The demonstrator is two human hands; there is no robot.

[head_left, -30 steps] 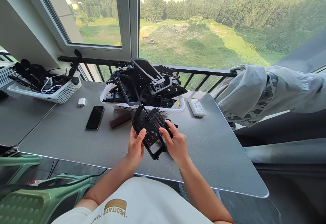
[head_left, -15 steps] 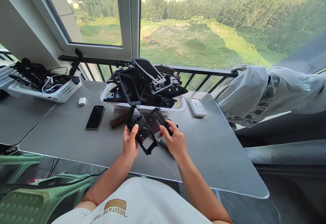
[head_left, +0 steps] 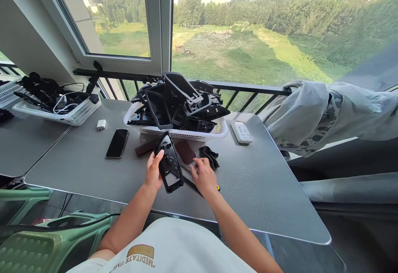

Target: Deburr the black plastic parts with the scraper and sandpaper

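Observation:
My left hand [head_left: 154, 170] grips a black plastic frame part [head_left: 171, 162] by its left edge, thumb on top. The part is held tilted above the table, with clips, a round boss and a cut-out at its near end. To its right, my right hand [head_left: 203, 176] is held low over the table with fingers apart and nothing seen in them. Just beyond those fingers lie a dark red-brown block [head_left: 185, 152] and a crumpled black cloth [head_left: 209, 157]. A slim black tool [head_left: 192, 185] lies partly under my right hand, beside a small yellow-ended thing [head_left: 218, 188].
A white basket [head_left: 130, 117] heaped with black plastic parts stands at the back. Left of it are a phone [head_left: 117, 143], a white charger plug [head_left: 101, 124] and another basket [head_left: 81, 113] with cables. A white box-shaped device [head_left: 241, 132] lies right; grey fabric [head_left: 307, 115] hangs beyond.
My right hand has let go of the black slotted piece and moved slightly down and left. The crumpled cloth now shows. The frame part in my left hand has turned more upright.

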